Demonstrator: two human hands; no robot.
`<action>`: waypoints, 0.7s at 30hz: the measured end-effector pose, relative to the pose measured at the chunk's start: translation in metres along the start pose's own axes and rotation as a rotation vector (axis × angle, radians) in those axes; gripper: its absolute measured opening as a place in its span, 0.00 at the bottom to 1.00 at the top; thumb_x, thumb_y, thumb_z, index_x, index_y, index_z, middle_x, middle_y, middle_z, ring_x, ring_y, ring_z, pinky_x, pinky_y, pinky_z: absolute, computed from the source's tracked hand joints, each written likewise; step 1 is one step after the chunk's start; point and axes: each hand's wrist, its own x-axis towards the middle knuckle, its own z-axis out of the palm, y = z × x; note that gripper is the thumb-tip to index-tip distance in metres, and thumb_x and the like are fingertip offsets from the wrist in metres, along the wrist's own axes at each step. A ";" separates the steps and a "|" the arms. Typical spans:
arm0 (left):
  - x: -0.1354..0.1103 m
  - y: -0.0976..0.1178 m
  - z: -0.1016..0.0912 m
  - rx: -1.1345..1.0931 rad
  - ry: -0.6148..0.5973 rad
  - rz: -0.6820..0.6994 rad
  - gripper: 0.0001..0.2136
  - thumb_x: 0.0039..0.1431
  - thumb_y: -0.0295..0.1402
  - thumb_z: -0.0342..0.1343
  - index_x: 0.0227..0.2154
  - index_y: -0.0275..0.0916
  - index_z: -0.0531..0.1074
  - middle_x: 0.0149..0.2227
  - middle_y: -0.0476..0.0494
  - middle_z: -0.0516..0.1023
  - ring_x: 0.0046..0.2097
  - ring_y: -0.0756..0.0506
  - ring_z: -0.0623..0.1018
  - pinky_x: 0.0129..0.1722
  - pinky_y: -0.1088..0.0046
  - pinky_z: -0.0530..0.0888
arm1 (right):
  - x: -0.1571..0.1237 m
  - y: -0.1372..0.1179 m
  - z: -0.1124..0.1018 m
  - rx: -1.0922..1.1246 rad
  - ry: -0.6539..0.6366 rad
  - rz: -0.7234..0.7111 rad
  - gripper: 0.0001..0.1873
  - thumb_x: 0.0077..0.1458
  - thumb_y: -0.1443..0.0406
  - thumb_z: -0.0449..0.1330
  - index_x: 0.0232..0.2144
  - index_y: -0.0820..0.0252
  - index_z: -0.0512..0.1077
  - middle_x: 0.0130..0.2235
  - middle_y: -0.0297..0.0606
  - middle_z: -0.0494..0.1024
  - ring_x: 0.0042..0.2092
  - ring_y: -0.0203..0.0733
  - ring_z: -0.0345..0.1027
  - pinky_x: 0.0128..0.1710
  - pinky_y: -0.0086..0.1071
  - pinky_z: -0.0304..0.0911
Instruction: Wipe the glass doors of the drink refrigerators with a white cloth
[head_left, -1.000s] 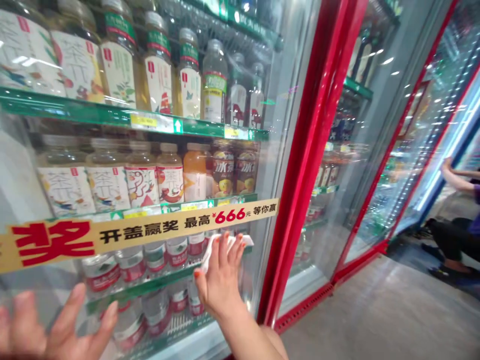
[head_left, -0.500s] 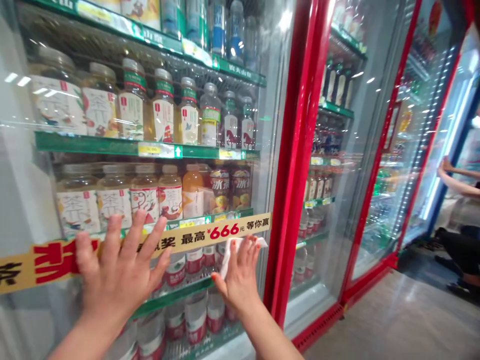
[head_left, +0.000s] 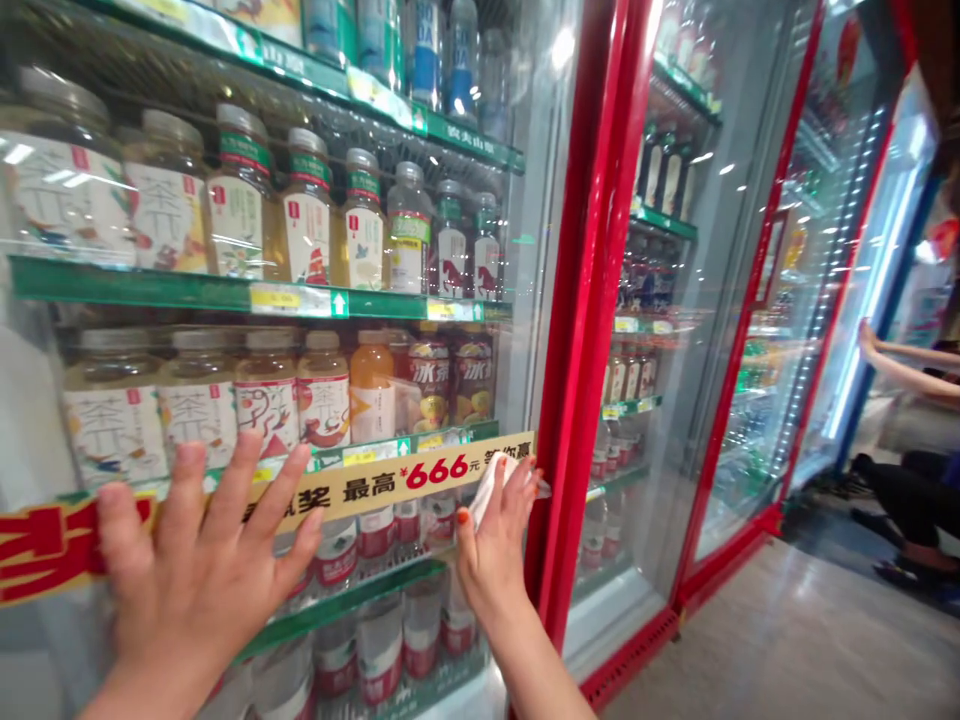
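White cloth point(head_left: 489, 490) under right-hand fingers point(head_left: 514, 512)

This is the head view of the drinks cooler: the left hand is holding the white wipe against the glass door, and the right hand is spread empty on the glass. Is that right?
No, the hands are swapped, as the head view shows: the right hand holds the white wipe against the glass door, and the left hand is the one spread empty on the glass.
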 end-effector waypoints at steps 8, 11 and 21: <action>0.002 0.006 -0.008 0.267 -0.005 0.087 0.44 0.65 0.45 0.66 0.78 0.68 0.49 0.82 0.55 0.48 0.83 0.29 0.46 0.80 0.22 0.39 | 0.016 -0.016 -0.001 0.025 -0.025 -0.034 0.48 0.77 0.45 0.49 0.83 0.50 0.26 0.84 0.51 0.20 0.84 0.72 0.21 0.75 0.77 0.48; 0.001 0.004 -0.006 0.247 -0.007 0.069 0.43 0.65 0.46 0.66 0.77 0.70 0.50 0.82 0.58 0.49 0.83 0.29 0.47 0.80 0.23 0.38 | -0.017 0.001 0.003 0.047 -0.033 0.102 0.45 0.78 0.48 0.45 0.82 0.50 0.25 0.84 0.53 0.20 0.84 0.73 0.19 0.72 0.82 0.50; 0.001 0.002 -0.007 0.215 -0.006 0.049 0.43 0.64 0.47 0.66 0.77 0.70 0.51 0.82 0.57 0.50 0.83 0.28 0.47 0.80 0.21 0.37 | 0.008 -0.050 0.000 -0.023 -0.009 -0.343 0.48 0.73 0.48 0.57 0.83 0.39 0.35 0.85 0.38 0.29 0.83 0.72 0.12 0.77 0.78 0.44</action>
